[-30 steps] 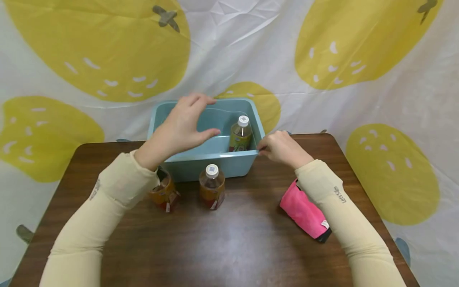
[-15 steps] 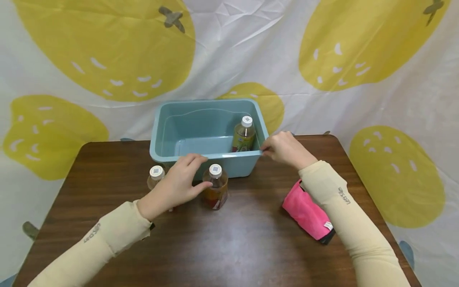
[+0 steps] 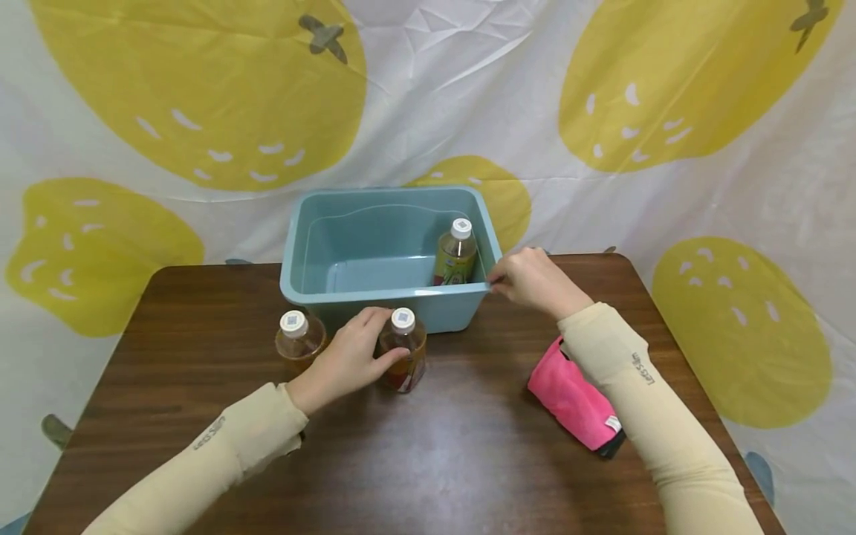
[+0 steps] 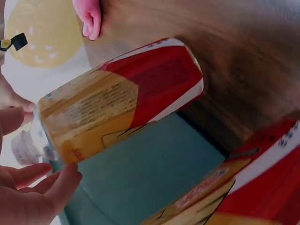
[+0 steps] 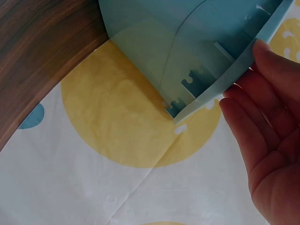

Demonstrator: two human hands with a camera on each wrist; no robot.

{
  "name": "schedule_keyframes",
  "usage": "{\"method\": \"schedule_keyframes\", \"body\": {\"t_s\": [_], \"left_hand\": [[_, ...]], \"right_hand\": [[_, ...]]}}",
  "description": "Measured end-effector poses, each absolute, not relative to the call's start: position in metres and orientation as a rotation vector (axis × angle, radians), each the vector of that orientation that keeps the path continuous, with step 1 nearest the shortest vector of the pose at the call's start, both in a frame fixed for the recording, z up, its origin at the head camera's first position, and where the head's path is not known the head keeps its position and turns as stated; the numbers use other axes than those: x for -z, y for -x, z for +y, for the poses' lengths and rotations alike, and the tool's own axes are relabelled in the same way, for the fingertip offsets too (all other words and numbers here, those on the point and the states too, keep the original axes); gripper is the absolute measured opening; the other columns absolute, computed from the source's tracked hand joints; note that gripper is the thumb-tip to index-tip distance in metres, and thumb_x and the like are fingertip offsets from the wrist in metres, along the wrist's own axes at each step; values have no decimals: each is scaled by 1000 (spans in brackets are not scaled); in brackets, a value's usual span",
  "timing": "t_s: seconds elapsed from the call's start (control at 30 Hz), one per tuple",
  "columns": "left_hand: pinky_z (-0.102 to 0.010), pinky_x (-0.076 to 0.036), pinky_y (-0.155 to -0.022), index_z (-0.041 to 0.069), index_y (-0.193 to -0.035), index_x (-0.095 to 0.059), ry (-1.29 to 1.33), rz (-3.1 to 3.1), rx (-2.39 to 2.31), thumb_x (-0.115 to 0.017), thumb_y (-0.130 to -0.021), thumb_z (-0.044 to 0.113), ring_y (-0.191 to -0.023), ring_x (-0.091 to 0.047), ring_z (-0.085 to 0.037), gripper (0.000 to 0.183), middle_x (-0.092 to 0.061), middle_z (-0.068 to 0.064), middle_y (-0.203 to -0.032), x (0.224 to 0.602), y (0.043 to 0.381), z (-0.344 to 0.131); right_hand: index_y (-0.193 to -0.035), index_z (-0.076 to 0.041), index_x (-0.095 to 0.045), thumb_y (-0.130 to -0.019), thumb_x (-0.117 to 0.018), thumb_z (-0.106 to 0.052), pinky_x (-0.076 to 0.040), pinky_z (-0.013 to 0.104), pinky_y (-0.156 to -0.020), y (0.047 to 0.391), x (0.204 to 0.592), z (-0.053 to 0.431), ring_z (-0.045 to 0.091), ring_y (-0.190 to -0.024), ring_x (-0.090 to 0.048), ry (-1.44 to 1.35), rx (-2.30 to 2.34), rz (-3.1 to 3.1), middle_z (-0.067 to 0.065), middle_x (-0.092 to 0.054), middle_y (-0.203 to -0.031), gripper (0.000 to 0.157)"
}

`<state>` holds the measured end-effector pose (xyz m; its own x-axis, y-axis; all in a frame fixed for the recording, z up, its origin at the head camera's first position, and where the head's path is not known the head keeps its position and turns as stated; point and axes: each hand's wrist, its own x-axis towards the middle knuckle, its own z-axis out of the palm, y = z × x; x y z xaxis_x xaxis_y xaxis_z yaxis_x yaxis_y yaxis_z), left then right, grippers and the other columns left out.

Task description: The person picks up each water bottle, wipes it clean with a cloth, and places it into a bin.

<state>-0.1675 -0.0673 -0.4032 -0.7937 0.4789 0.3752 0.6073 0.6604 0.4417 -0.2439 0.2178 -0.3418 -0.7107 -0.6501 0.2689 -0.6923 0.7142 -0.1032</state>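
Fingers [image 4: 68, 187] and thumb [image 4: 11, 119] of the left hand [image 3: 348, 364] are held apart, with an upright bottle [image 4: 122, 101], white-capped and labelled orange and red, framed between them on the table [image 3: 435, 461]; contact cannot be told. By the right hand [image 3: 535, 281], the blue bin [image 3: 444, 316] is pinched at its near-right rim.

Cream slvs [image 3: 675, 438] w/ dk lettering [image 3: 643, 368]

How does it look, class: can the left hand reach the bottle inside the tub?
Probably yes: the tub, though its front wall separates the left hand from that bottle, is open on top.
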Motion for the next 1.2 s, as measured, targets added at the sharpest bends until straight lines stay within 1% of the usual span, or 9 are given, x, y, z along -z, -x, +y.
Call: {"method": "schedule_keyframes", "body": {"t_s": [0.27,0.47,0.67,0.73,0.8,0.87,0.93,1.07,1.2], "left_hand": [[-37,-49,-80,-3,-110,-54,806,-2667,954,-73,-76,20,-96,-57,-26,46,-55,-14,-107,409,167,-62],[-38,-48,-79,-3,-111,-54,791,-2687,966,-73,-76,20,-96,-56,-26,46,-55,-14,-106,407,168,-61],[-33,-49,-69,-2,-107,-55,786,-2697,990,-75,-74,21,-84,-56,-23,45,-56,-14,-103,404,172,-63],[-32,-48,-68,-1,-107,-54,782,-2711,990,-75,-74,21,-83,-55,-22,45,-56,-14,-103,404,173,-62],[-32,-48,-67,-1,-107,-54,778,-2724,996,-75,-74,21,-81,-55,-22,45,-55,-14,-103,403,173,-62],[-32,-48,-68,-1,-108,-54,774,-2734,995,-75,-74,22,-81,-55,-22,46,-55,-14,-103,403,173,-62],[-32,-48,-67,-1,-108,-54,772,-2743,992,-75,-74,22,-80,-54,-22,45,-54,-14,-103,403,173,-62],[-32,-47,-66,-1,-107,-53,780,-2753,978,-74,-75,22,-78,-54,-23,44,-53,-14,-102,404,173,-63],[-32,-46,-66,0,-108,-53,787,-2769,982,-73,-76,22,-77,-53,-22,44,-53,-13,-101,403,173,-63]], "right_hand": [[-74,-12,-72,-71,-75,-8,-47,37,-59,243,341,219,14,-61,-61,-1084,-279,-2710,-4,-67,-69,6],[-75,-11,-72,-71,-75,-8,-48,37,-62,243,342,220,15,-66,-63,-1099,-287,-2683,-2,-68,-72,6],[-78,-7,-70,-71,-74,-4,-49,33,-63,241,338,222,15,-66,-61,-1177,-303,-2680,1,-66,-74,8],[-84,-4,-69,-72,-73,-3,-50,34,-69,239,335,226,19,-75,-62,-1207,-328,-2694,7,-67,-83,13],[-93,0,-67,-73,-73,-3,-49,37,-78,235,332,231,26,-89,-62,-1203,-345,-2730,14,-66,-96,21],[-103,2,-65,-74,-72,-5,-45,42,-87,230,330,237,32,-105,-56,-1157,-363,-2780,19,-61,-112,30],[-112,2,-61,-77,-71,-9,-41,44,-92,222,329,245,35,-115,-49,-1071,-358,-2866,21,-54,-123,38],[-125,0,-52,-81,-67,-16,-36,47,-97,205,331,262,35,-125,-39,-896,-362,-3024,21,-43,-134,49],[-131,0,-44,-83,-66,-21,-36,50,-96,188,342,280,38,-125,-36,-729,-374,-3118,24,-38,-137,57]]}}
